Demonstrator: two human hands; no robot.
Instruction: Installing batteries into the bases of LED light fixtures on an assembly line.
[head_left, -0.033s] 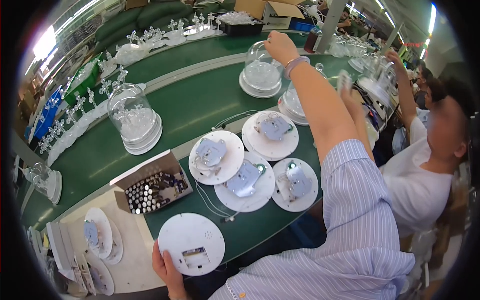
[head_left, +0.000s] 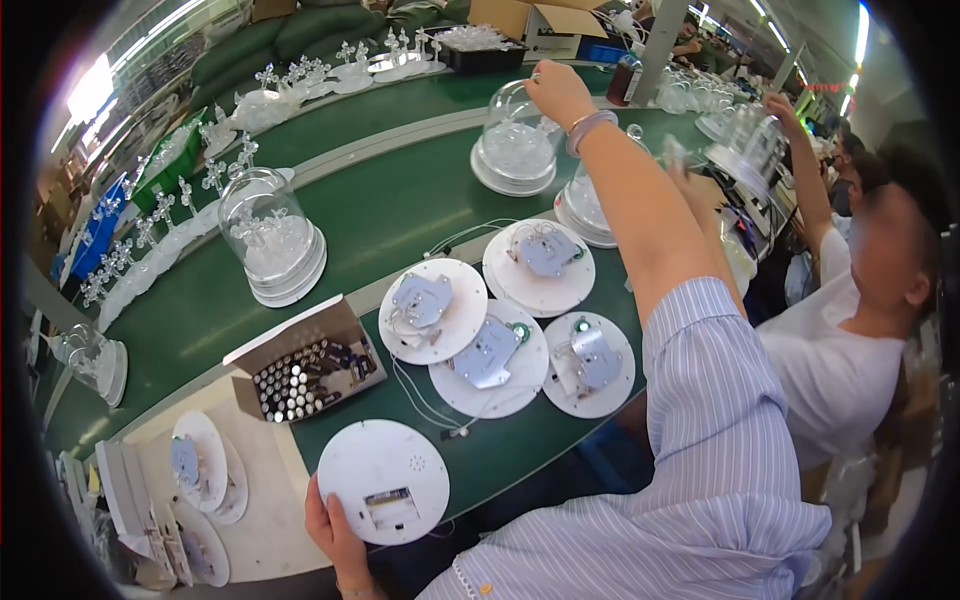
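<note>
The right hand [head_left: 556, 92] is reaching far across the green belt [head_left: 400, 200] and is closing its fingers over the top of a clear dome [head_left: 517, 140] that is standing upright on its round white base at the far middle of the belt; the left hand [head_left: 335, 530] is gripping the near left edge of a white round base [head_left: 383, 482] lying flat, underside up, at the near edge, with an open rectangular slot showing in it. The dome is looking thin, smooth and glossy, so it is probably light, slippery and easy to crack; holding it from above around the crown, as the fingers are doing, or lower down at the stiffer white rim, seems safest. The flat base is looking like rigid, light plastic, best taken by its edge, away from the slot. Four more discs [head_left: 497, 352] with grey modules and thin loose wires are lying just beyond it, overlapping one another; the wires are likely to snag. An open brown carton [head_left: 300, 365] packed with upright batteries is sitting to the near left, a large brown cardboard box [head_left: 530, 25] is standing at the far side, and a blue package [head_left: 98, 230] is lying at the far left. Another domed piece [head_left: 270, 240] is standing left of centre.
</note>
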